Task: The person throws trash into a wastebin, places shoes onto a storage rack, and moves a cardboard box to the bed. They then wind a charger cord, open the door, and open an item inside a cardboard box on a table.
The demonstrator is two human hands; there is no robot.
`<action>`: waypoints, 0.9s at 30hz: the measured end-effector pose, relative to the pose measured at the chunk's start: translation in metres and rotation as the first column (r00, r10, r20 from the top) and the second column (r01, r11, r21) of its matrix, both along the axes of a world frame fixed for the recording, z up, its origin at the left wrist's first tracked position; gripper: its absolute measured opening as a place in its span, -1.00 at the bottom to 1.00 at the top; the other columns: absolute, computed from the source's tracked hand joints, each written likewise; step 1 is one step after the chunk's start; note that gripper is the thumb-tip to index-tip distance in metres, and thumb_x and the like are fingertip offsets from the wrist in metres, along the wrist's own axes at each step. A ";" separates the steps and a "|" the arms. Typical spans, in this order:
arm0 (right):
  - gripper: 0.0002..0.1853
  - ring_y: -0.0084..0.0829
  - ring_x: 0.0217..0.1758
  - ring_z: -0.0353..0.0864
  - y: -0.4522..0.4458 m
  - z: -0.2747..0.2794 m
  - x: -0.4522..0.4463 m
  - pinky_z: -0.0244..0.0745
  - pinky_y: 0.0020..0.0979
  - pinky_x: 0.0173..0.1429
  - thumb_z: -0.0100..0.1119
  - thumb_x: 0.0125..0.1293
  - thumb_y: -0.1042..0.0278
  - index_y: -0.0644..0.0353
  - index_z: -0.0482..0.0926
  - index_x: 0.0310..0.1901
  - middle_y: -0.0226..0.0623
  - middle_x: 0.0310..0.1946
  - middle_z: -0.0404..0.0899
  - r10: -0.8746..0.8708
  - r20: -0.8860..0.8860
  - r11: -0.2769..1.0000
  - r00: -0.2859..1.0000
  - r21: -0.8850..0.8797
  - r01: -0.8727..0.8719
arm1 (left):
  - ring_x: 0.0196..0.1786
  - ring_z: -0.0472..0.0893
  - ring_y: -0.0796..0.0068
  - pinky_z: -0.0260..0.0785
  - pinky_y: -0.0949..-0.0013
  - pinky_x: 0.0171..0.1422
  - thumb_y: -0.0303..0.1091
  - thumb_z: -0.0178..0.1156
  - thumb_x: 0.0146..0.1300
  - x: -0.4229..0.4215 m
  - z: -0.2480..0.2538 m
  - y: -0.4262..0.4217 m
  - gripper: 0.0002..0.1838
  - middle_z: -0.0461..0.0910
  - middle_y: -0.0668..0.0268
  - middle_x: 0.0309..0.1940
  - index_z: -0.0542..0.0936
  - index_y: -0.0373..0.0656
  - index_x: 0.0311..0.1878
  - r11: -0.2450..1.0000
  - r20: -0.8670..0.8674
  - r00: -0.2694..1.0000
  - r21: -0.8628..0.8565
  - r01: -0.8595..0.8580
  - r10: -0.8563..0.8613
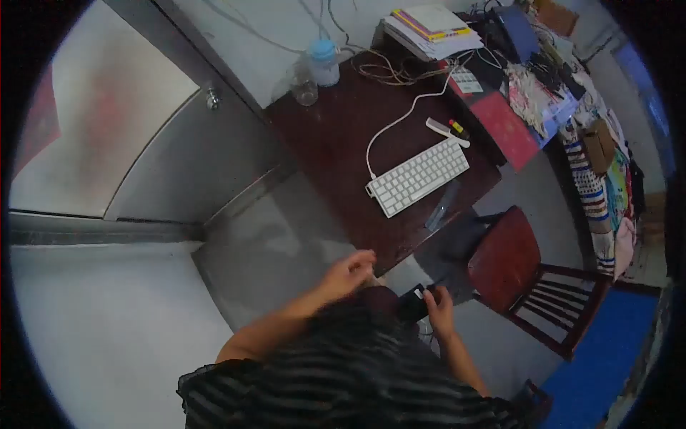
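Observation:
My left hand (349, 273) hovers by the desk's front left corner, its fingers loosely curled and apart, with no object visible in it. Lower right, beside my dark striped clothing, my right hand (441, 312) is closed on the edge of a dark, flat, boxy object (410, 306) with a small pale patch; its exact kind I cannot make out. On the dark red desk (325, 143) lies a white keyboard (421, 177) with a white cable running to the back. A clear ruler-like strip (443, 205) rests in front of it.
A wooden chair (506, 250) stands right of my right hand. Behind the keyboard are a white stapler-like item (437, 129), a blue-lidded jar (325, 64), a clear jar (305, 89) and stacked books (432, 28). A metal door (193, 157) is at left; clothes (597, 186) pile up right.

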State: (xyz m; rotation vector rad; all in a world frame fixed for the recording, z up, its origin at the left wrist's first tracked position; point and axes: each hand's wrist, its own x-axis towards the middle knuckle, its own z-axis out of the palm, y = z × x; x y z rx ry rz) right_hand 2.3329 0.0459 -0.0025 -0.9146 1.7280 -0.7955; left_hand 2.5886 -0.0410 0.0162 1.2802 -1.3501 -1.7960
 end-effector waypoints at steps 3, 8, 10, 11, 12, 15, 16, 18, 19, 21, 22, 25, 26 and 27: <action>-0.62 -0.50 -0.37 0.39 0.000 -0.031 -0.008 0.31 -0.47 -0.29 0.04 0.21 0.13 0.39 0.40 -0.25 -0.30 -0.45 0.46 0.070 -0.088 0.987 0.994 0.150 -0.056 | -0.06 0.46 0.54 0.31 0.46 0.00 -0.38 0.07 0.21 0.045 0.004 -0.054 -0.67 0.47 0.33 -0.11 0.38 -0.20 0.04 0.970 0.133 0.970 -0.162 -0.181 0.204; -0.65 -0.35 -0.33 0.47 -0.004 -0.066 0.000 0.37 -0.40 -0.24 0.02 0.19 0.19 0.33 0.42 -0.15 -0.20 -0.43 0.50 0.278 0.052 0.933 0.959 0.223 -0.283 | -0.19 0.49 0.56 0.37 0.51 -0.13 -0.44 0.07 0.17 0.151 0.002 -0.164 -0.73 0.48 0.33 -0.20 0.43 -0.17 -0.03 0.819 -0.024 0.856 -0.276 -0.503 0.517; -0.67 -0.26 -0.31 0.51 0.006 -0.098 0.012 0.40 -0.36 -0.20 0.03 0.17 0.26 0.29 0.42 -0.10 -0.14 -0.41 0.52 0.375 0.116 0.897 0.920 0.207 -0.392 | -0.24 0.49 0.53 0.39 0.49 -0.20 -0.48 0.06 0.16 0.201 -0.001 -0.216 -0.76 0.47 0.34 -0.25 0.44 -0.17 -0.07 0.721 0.058 0.743 -0.303 -0.623 0.667; -0.67 -0.26 -0.32 0.52 0.010 -0.120 0.024 0.41 -0.34 -0.23 0.01 0.17 0.23 0.26 0.43 -0.10 -0.16 -0.41 0.52 0.252 0.218 0.908 0.943 0.284 -0.309 | -0.24 0.49 0.51 0.40 0.48 -0.21 -0.46 0.07 0.15 0.228 -0.003 -0.238 -0.75 0.47 0.33 -0.26 0.43 -0.18 -0.08 0.668 0.027 0.691 -0.284 -0.688 0.723; -0.67 -0.27 -0.34 0.53 0.014 -0.143 0.036 0.43 -0.31 -0.25 0.00 0.17 0.21 0.24 0.44 -0.11 -0.17 -0.41 0.53 0.109 0.297 0.904 0.949 0.367 -0.219 | -0.25 0.49 0.49 0.40 0.46 -0.23 -0.44 0.09 0.14 0.254 -0.004 -0.261 -0.75 0.46 0.31 -0.27 0.43 -0.18 -0.08 0.612 -0.006 0.635 -0.262 -0.746 0.772; -0.62 -0.36 -0.42 0.54 0.038 -0.210 0.069 0.46 -0.23 -0.42 -0.05 0.16 0.03 0.17 0.50 -0.18 -0.27 -0.41 0.54 -0.029 0.202 0.803 0.979 0.587 -0.097 | -0.32 0.49 0.48 0.38 0.48 -0.30 -0.39 0.16 0.04 0.296 0.022 -0.318 -0.67 0.47 0.23 -0.31 0.40 -0.27 -0.11 0.507 0.092 0.504 -0.288 -0.812 0.859; -0.62 -0.36 -0.44 0.55 0.049 -0.222 0.076 0.45 -0.23 -0.45 0.00 0.12 0.02 0.15 0.50 -0.17 -0.25 -0.41 0.54 0.483 -0.081 0.776 0.872 0.500 -0.384 | -0.35 0.49 0.48 0.37 0.49 -0.33 -0.37 0.18 0.00 0.308 0.031 -0.334 -0.63 0.47 0.20 -0.33 0.39 -0.31 -0.12 0.484 0.157 0.458 -0.315 -0.816 0.875; -0.60 -0.33 -0.42 0.56 0.087 -0.263 0.086 0.46 -0.24 -0.44 0.08 0.04 0.02 0.12 0.50 -0.17 -0.21 -0.38 0.55 0.662 -0.542 0.714 0.519 0.243 -0.657 | -0.31 0.49 0.35 0.40 0.33 -0.32 -0.26 0.22 -0.01 0.345 -0.006 -0.380 -0.53 0.45 0.20 -0.28 0.36 -0.26 -0.04 0.421 0.286 0.322 -0.430 -0.799 0.903; -0.58 -0.31 -0.38 0.56 0.106 -0.283 0.090 0.46 -0.25 -0.41 0.12 -0.01 0.02 0.11 0.51 -0.17 -0.20 -0.36 0.55 0.479 -0.656 0.748 0.583 -0.042 -0.662 | -0.29 0.50 0.28 0.41 0.25 -0.31 -0.21 0.24 -0.02 0.353 -0.010 -0.395 -0.48 0.44 0.20 -0.26 0.35 -0.23 -0.01 0.392 0.338 0.245 -0.486 -0.781 0.909; -0.57 -0.25 -0.31 0.55 0.135 -0.315 0.099 0.47 -0.26 -0.34 0.19 -0.09 0.05 0.12 0.52 -0.19 -0.18 -0.31 0.54 0.416 -0.669 0.762 0.615 -0.112 -0.637 | -0.31 0.50 0.22 0.40 0.19 -0.30 -0.21 0.25 -0.04 0.361 -0.006 -0.415 -0.45 0.45 0.17 -0.29 0.33 -0.22 0.01 0.481 0.383 0.367 -0.262 -0.837 0.848; -0.59 -0.23 -0.29 0.55 0.142 -0.312 0.107 0.46 -0.25 -0.31 0.18 -0.08 0.07 0.13 0.52 -0.20 -0.16 -0.31 0.54 0.398 -0.680 0.765 0.616 -0.125 -0.632 | -0.32 0.50 0.19 0.40 0.16 -0.29 -0.21 0.26 -0.05 0.362 -0.002 -0.422 -0.43 0.45 0.16 -0.30 0.33 -0.22 0.03 0.517 0.394 0.431 -0.143 -0.844 0.812; -0.63 -0.17 -0.23 0.53 0.134 -0.296 0.126 0.44 -0.22 -0.23 0.15 -0.04 0.12 0.16 0.53 -0.21 -0.12 -0.28 0.54 0.411 -0.727 0.841 0.550 0.068 -0.537 | -0.53 0.50 0.33 0.33 0.31 -0.58 -0.26 0.27 -0.04 0.392 -0.056 -0.453 -0.60 0.49 0.16 -0.45 0.41 -0.31 -0.21 0.663 0.289 0.597 -0.297 -0.687 0.748; -0.65 -0.15 -0.21 0.53 0.132 -0.295 0.133 0.43 -0.21 -0.20 0.14 -0.02 0.14 0.17 0.53 -0.22 -0.11 -0.27 0.54 0.437 -0.744 0.865 0.506 0.192 -0.464 | -0.59 0.49 0.36 0.31 0.34 -0.64 -0.27 0.27 -0.04 0.391 -0.055 -0.455 -0.64 0.49 0.16 -0.49 0.43 -0.33 -0.27 0.665 0.268 0.608 -0.286 -0.690 0.747; -0.66 -0.13 -0.19 0.52 0.127 -0.291 0.138 0.42 -0.20 -0.17 0.13 -0.01 0.16 0.18 0.53 -0.22 -0.10 -0.27 0.54 0.475 -0.752 0.870 0.457 0.321 -0.374 | -0.62 0.47 0.37 0.29 0.35 -0.66 -0.29 0.26 -0.04 0.368 -0.013 -0.440 -0.66 0.48 0.18 -0.53 0.43 -0.32 -0.27 0.606 0.267 0.556 -0.172 -0.777 0.788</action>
